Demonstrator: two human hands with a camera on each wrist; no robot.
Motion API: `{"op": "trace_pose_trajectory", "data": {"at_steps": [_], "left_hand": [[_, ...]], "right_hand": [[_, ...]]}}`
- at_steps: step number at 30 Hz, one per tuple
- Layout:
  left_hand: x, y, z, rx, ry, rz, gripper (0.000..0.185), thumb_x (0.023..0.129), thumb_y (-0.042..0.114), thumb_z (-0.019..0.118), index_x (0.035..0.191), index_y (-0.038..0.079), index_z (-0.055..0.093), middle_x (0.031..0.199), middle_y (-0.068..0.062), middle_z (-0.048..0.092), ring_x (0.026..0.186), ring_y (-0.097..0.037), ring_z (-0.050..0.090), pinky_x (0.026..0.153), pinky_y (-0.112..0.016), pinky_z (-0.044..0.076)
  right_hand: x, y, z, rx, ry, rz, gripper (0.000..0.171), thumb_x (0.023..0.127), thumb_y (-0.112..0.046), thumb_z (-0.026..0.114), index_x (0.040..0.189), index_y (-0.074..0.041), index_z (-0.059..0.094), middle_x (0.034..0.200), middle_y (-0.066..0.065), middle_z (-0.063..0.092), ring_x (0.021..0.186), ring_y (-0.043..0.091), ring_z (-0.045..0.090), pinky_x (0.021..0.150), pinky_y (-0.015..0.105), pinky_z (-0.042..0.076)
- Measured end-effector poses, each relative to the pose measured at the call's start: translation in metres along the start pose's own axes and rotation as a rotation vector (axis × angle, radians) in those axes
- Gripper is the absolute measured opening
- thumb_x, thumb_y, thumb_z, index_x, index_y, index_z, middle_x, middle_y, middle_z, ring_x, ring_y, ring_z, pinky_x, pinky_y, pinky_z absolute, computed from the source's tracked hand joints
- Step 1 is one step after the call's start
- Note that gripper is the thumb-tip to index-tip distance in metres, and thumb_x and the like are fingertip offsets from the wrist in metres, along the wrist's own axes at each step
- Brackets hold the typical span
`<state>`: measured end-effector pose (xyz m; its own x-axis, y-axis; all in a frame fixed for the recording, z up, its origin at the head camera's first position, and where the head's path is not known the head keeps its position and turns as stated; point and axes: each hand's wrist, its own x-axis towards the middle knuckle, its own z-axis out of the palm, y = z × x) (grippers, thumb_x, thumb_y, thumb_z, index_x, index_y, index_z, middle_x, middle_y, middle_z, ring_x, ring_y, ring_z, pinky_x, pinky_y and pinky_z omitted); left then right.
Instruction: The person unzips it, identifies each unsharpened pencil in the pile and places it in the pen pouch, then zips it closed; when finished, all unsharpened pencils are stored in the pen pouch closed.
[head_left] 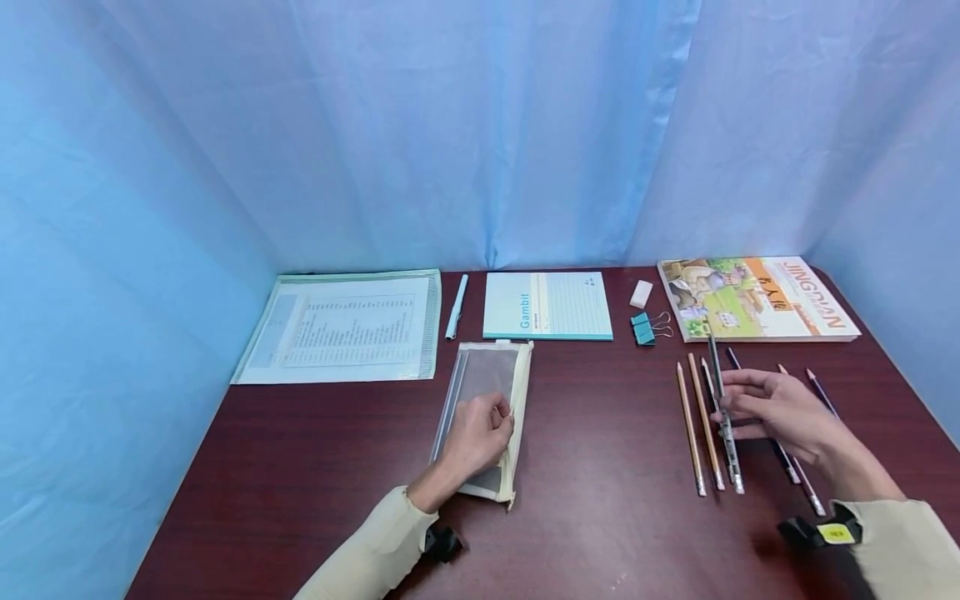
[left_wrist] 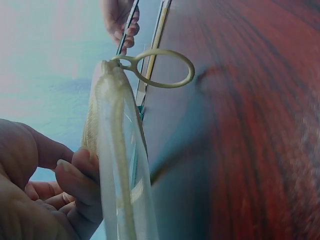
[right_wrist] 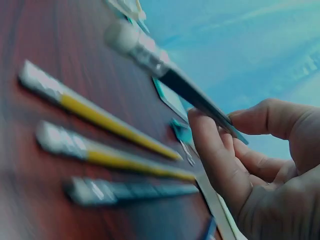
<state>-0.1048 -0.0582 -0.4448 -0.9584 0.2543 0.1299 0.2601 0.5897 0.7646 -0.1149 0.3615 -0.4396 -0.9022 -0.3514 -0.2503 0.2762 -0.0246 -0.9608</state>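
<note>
My left hand (head_left: 474, 432) is over a clear zip pouch (head_left: 489, 375) with a cream zip edge, pinching that edge between thumb and fingers. In the left wrist view the pouch's cream zip edge is raised, and a ring-shaped zip pull (left_wrist: 191, 75) sticks out from its end. At the right, my right hand (head_left: 787, 412) pinches a dark pencil (right_wrist: 187, 92) between thumb and fingers, held above the table with its white eraser end toward me. Below it lie two yellow pencils (right_wrist: 115, 120) and another dark pencil (right_wrist: 135, 191). More pencils (head_left: 804, 483) lie partly hidden beneath that hand.
Along the back lie a document sleeve (head_left: 431, 333) with a printed sheet, a white pen (head_left: 457, 307), a Gambit notebook (head_left: 570, 304), an eraser (head_left: 641, 293), teal binder clips (head_left: 642, 330) and a thick illustrated book (head_left: 720, 292). Blue curtains (head_left: 450, 150) surround the dark wooden table (head_left: 600, 467).
</note>
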Motion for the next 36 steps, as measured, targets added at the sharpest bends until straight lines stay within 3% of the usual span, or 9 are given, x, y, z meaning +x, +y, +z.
{"op": "trace_pose_trajectory", "data": {"at_steps": [8, 11, 17, 24, 29, 36], "left_hand": [[0.0, 0.0, 0.0, 0.002, 0.003, 0.007, 0.013, 0.086, 0.0, 0.059, 0.074, 0.004, 0.062, 0.052, 0.0, 0.052, 0.045, 0.0, 0.039, 0.047, -0.016, 0.034], [0.0, 0.0, -0.001, -0.003, 0.003, 0.007, 0.013, 0.086, 0.0, 0.059, 0.074, 0.004, 0.062, 0.052, 0.0, 0.052, 0.045, 0.0, 0.039, 0.048, -0.016, 0.034], [0.0, 0.001, -0.001, -0.007, 0.0, 0.01, 0.013, 0.086, 0.0, 0.059, 0.074, 0.004, 0.062, 0.053, -0.002, 0.054, 0.045, -0.001, 0.04, 0.047, -0.016, 0.034], [0.0, 0.0, -0.001, 0.001, 0.002, 0.01, 0.012, 0.085, -0.001, 0.059, 0.075, 0.003, 0.062, 0.054, -0.004, 0.056, 0.045, 0.0, 0.04, 0.047, -0.017, 0.035], [-0.001, 0.001, -0.001, -0.005, -0.007, -0.005, 0.011, 0.086, 0.0, 0.059, 0.076, 0.004, 0.063, 0.054, -0.003, 0.056, 0.044, -0.001, 0.04, 0.045, -0.017, 0.033], [-0.001, 0.003, -0.001, -0.01, -0.021, -0.018, 0.011, 0.085, 0.001, 0.059, 0.076, 0.004, 0.063, 0.053, -0.002, 0.056, 0.043, -0.001, 0.039, 0.042, -0.017, 0.031]], "right_hand": [[0.02, 0.01, 0.047, 0.06, -0.119, 0.052, 0.027, 0.103, -0.001, 0.046, 0.118, -0.021, 0.057, 0.105, -0.001, 0.071, 0.093, 0.018, 0.075, 0.077, 0.036, 0.061], [0.03, 0.012, 0.07, 0.065, -0.147, 0.081, 0.024, 0.102, -0.003, 0.049, 0.125, -0.011, 0.053, 0.108, 0.0, 0.069, 0.094, 0.019, 0.074, 0.081, 0.04, 0.061], [0.049, 0.015, 0.117, 0.056, -0.186, 0.126, 0.05, 0.099, -0.003, 0.054, 0.139, 0.017, 0.031, 0.105, 0.001, 0.069, 0.09, 0.017, 0.073, 0.081, 0.043, 0.061], [0.07, 0.019, 0.162, 0.055, -0.233, 0.161, 0.053, 0.096, 0.0, 0.055, 0.137, 0.023, 0.03, 0.1, 0.003, 0.067, 0.085, 0.017, 0.073, 0.079, 0.044, 0.061], [0.087, 0.022, 0.185, 0.027, -0.199, 0.199, 0.05, 0.095, 0.001, 0.056, 0.136, 0.02, 0.035, 0.096, 0.003, 0.069, 0.082, 0.018, 0.073, 0.074, 0.04, 0.062], [0.11, 0.022, 0.207, 0.034, -0.055, 0.207, 0.044, 0.094, 0.001, 0.056, 0.134, 0.014, 0.042, 0.091, 0.004, 0.068, 0.08, 0.016, 0.072, 0.072, 0.038, 0.062]]}}
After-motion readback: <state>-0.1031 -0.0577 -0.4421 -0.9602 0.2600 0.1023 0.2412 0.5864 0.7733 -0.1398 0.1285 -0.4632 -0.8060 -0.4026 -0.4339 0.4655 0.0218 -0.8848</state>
